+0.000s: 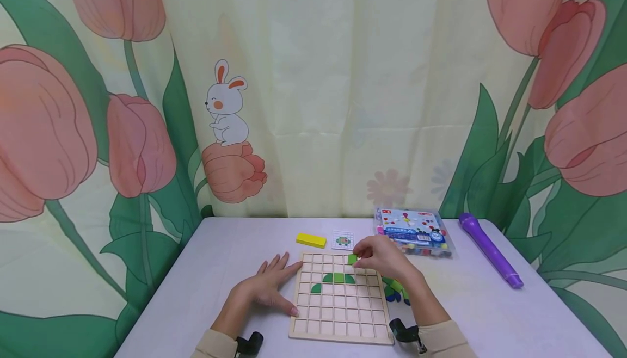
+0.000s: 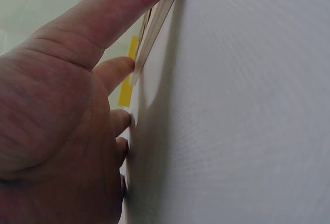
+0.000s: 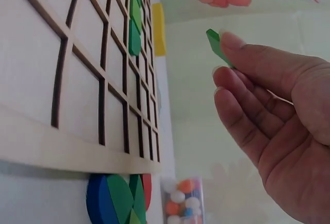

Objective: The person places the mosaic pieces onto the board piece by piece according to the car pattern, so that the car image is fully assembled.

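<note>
“Over the far rows of the wooden grid board (image 1: 339, 314), what does the right hand (image 1: 382, 254) have?”

“A light green tile (image 1: 352, 259). Thumb and fingertips are pinched together on it, so that grip is clamped. From the right wrist you can see it's lifted off the board.”

“And the left hand (image 1: 266, 286)?”

“Its grip is apart, nothing in it. Thumb and forefinger touch the board's left side; the other fingers fan out over the white counter (image 1: 186, 287).”

“What sits in the board?”

“One row has a lime square (image 1: 338, 278) between two dark green quarter-rounds (image 1: 350, 279). One more quarter-round is a row nearer, one column further left.”

“Around it?”

“Just past the far edge, a yellow block (image 1: 311, 240) and a small pattern card (image 1: 343, 240), the card near the right fingertips. Farther right, a plastic case (image 1: 413, 232) of coloured balls, then a purple tube (image 1: 490, 249). Loose green and blue pieces (image 1: 395, 288) lie beside the board's right edge, partly behind the right forearm.”

“And at the back?”

“A curtain (image 1: 318, 102) printed with tulips and a rabbit.”
</note>
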`<act>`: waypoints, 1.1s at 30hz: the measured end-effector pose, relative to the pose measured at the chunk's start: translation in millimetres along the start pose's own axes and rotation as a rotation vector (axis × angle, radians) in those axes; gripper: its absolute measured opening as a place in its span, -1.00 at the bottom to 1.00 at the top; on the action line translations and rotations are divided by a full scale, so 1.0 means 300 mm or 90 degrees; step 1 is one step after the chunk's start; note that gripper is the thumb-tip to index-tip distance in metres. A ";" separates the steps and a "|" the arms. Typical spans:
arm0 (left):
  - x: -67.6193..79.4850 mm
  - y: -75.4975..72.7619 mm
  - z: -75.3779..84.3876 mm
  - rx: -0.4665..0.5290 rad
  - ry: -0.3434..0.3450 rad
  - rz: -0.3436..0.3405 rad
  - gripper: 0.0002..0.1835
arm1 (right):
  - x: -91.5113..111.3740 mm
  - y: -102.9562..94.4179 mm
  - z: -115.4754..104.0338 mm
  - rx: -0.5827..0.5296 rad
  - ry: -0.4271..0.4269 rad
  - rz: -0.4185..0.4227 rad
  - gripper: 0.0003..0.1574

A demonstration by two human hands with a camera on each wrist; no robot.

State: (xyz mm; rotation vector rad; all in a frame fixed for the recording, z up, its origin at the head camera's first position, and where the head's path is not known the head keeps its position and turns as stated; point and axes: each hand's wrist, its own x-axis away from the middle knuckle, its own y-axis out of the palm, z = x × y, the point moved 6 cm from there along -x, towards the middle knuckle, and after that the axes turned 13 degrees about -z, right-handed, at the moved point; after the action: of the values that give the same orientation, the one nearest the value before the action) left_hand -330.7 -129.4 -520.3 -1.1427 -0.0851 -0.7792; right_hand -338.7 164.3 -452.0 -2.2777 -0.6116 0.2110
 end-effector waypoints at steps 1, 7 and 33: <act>0.000 0.001 -0.001 0.001 -0.001 0.000 0.30 | -0.004 0.005 0.000 -0.004 -0.002 -0.003 -0.74; 0.002 -0.001 0.000 0.004 0.002 0.001 0.30 | -0.018 0.040 -0.001 -0.034 -0.008 -0.019 -0.73; -0.007 0.004 -0.011 -0.002 0.008 0.000 0.28 | -0.053 0.181 -0.044 -0.088 -0.039 -0.091 -0.73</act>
State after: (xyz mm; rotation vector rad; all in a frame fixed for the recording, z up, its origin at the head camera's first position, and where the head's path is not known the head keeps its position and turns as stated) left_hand -332.8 -130.8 -523.6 -1.1403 -0.0735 -0.7868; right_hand -328.6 115.5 -481.7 -2.3550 -0.8415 0.1741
